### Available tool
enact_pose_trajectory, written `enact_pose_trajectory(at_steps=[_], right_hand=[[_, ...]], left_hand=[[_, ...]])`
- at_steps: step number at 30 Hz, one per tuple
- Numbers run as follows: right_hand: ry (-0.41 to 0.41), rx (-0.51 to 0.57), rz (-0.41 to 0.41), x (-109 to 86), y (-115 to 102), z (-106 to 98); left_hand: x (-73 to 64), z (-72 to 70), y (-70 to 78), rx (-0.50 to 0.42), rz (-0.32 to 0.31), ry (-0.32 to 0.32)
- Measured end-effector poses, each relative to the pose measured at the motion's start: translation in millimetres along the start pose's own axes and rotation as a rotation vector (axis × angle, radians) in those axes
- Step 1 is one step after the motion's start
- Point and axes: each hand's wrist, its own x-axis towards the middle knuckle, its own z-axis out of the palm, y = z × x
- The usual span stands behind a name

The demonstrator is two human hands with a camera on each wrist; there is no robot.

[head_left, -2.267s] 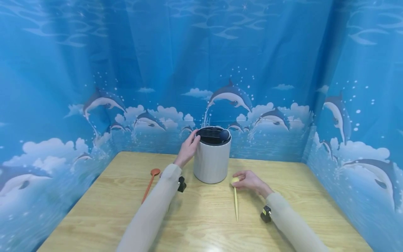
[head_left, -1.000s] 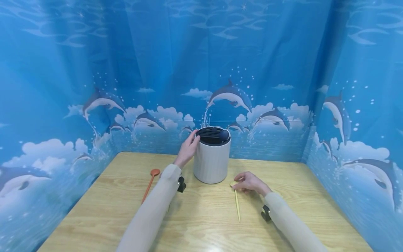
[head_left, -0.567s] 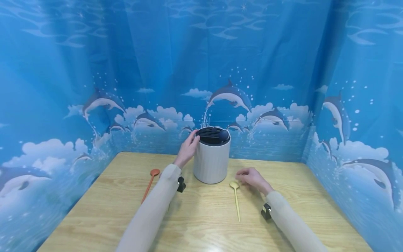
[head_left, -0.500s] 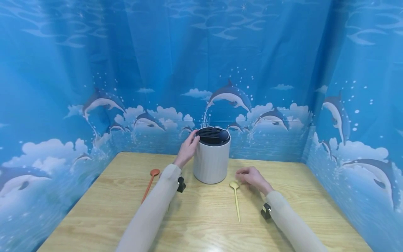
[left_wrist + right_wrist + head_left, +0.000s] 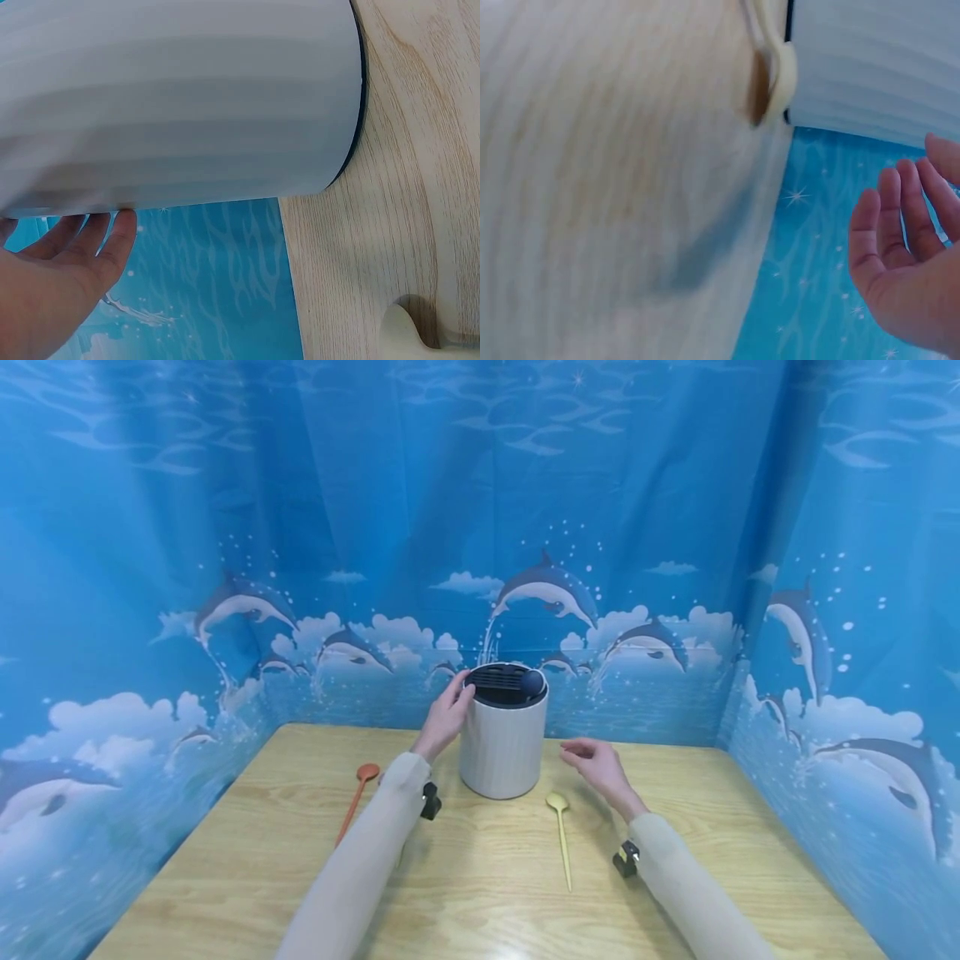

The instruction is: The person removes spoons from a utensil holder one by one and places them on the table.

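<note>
My left hand (image 5: 446,718) rests on the left side of a light grey ribbed utensil holder (image 5: 501,752), thumb near its rim. In the left wrist view the fingertips touch the holder's wall. A dark blue rounded utensil head (image 5: 532,682) shows at the right of the holder's black slotted top. A yellow spoon (image 5: 562,839) lies on the table in front and right of the holder, bowl end away from me. My right hand (image 5: 597,766) hovers to the right of and above that bowl, fingers loosely bent and holding nothing.
An orange spoon (image 5: 358,797) lies left of my left forearm. A pale spoon-like piece (image 5: 403,332) rests on the table left of the holder, mostly hidden by my forearm in the head view. The wooden table (image 5: 480,893) ends at a dolphin-print curtain (image 5: 652,568).
My right hand has let go of the yellow spoon's bowl and lifted away, back and to the right. The spoon now lies on the table. The left hand and holder have stayed put.
</note>
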Motion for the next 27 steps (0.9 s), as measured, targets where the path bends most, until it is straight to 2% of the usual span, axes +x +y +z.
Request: enact_pose_trajectory(at_steps=[3, 8, 13, 20, 27], right_hand=[[0.035, 0.011, -0.023, 1.9, -7.3, -0.5], [0.056, 0.061, -0.003, 4.2, -19.9, -1.4], [0.113, 0.135, -0.007, 4.1, -32.4, 1.3], [0.226, 0.204, -0.123, 10.3, -55.3, 2.7], [0.272, 0.261, -0.158, 16.9, -80.2, 1.1]], left_hand=[[-0.2, -0.5, 0.5, 0.003, 0.003, 0.002], [-0.1, -0.5, -0.7, 0.002, -0.002, 0.006], [-0.7, 0.7, -4.4, -0.005, -0.015, -0.004], [-2.9, 1.4, -2.7, -0.01, -0.015, 0.01], [-1.0, 1.0, 0.1, 0.002, -0.005, 0.006]])
